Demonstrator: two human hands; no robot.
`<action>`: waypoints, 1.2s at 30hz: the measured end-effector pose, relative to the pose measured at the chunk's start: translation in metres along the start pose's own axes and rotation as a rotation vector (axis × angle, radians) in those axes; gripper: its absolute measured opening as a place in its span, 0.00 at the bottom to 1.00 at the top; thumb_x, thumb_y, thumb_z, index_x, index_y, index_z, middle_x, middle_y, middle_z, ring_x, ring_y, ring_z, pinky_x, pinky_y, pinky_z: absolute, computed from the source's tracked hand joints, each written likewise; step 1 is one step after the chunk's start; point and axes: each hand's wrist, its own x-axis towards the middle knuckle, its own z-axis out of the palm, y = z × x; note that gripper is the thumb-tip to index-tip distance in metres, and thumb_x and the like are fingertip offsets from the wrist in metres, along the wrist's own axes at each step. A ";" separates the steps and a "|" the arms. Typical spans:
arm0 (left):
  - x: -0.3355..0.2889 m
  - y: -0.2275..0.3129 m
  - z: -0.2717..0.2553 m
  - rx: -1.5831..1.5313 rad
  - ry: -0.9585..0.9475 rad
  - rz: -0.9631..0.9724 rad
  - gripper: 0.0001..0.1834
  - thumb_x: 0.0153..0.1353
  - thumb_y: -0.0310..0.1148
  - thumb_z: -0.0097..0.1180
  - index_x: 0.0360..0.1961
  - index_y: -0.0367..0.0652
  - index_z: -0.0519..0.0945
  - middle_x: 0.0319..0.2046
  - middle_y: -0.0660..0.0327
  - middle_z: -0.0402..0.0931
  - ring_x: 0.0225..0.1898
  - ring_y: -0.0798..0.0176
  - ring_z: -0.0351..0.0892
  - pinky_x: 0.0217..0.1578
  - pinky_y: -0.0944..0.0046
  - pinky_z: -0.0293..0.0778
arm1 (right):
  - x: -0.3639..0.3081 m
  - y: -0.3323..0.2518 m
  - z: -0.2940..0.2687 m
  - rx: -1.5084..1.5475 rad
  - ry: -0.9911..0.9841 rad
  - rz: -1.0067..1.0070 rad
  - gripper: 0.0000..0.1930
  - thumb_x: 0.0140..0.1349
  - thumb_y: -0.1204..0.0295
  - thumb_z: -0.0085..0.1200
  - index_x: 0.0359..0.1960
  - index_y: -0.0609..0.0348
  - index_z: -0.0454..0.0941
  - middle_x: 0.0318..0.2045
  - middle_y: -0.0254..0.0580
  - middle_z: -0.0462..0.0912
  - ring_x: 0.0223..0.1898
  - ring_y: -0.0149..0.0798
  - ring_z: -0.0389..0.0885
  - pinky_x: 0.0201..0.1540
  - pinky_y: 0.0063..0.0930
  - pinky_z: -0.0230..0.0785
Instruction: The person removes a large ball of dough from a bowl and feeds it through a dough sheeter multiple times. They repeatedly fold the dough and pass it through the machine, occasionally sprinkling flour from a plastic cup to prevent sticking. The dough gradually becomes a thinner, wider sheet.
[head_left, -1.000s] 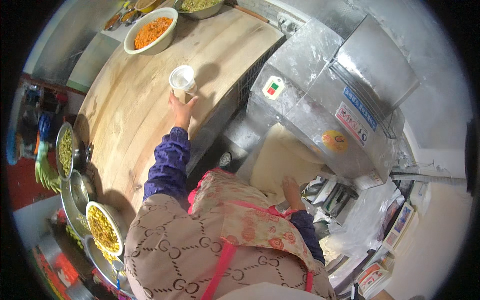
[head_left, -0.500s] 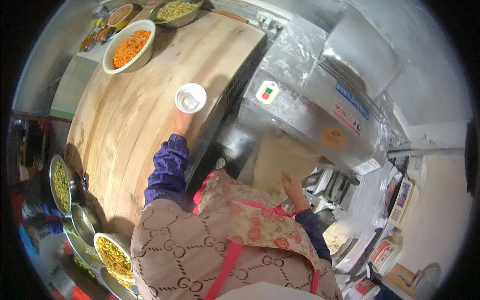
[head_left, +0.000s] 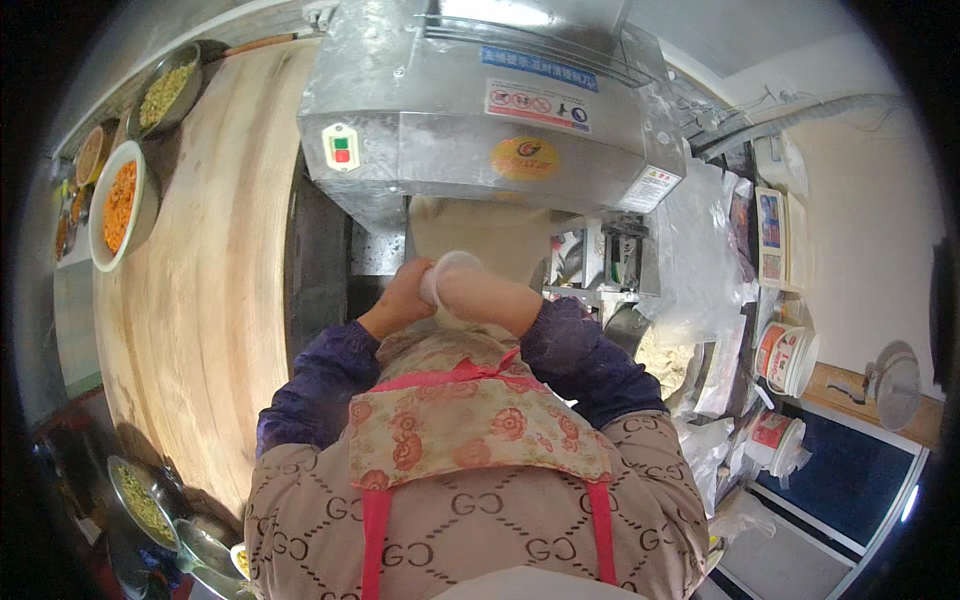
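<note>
My left hand (head_left: 402, 298) is wrapped round the side of a white cup (head_left: 458, 261), held in front of my floral apron (head_left: 440, 425). From the other side my right hand (head_left: 492, 298) meets the cup, its fingers hidden at or inside the rim and smeared by motion. Just beyond both hands, a pale, flat sheet of what looks like dough (head_left: 485, 230) lies beneath the metal machine (head_left: 440, 150). What the cup contains cannot be seen.
A wooden worktop (head_left: 220, 250) runs along the left, bearing a bowl of chopped orange food (head_left: 120, 205) and a bowl of green food (head_left: 165, 97). The machine has a red-and-green switch (head_left: 341, 147). At right, pale flour or dough (head_left: 665, 365) sits beside plastic sheeting (head_left: 690, 260).
My view has swung right to face the machine. The cup in my left hand has come from above the worktop to before my body, and my right hand has left the pale sheet for the cup.
</note>
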 end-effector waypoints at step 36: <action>0.009 -0.098 0.064 0.084 0.167 -0.397 0.38 0.45 0.41 0.73 0.56 0.39 0.72 0.50 0.51 0.78 0.54 0.52 0.78 0.52 0.57 0.74 | -0.058 0.234 0.184 0.228 0.164 0.363 0.22 0.56 0.63 0.57 0.53 0.55 0.78 0.54 0.49 0.76 0.60 0.56 0.69 0.66 0.54 0.57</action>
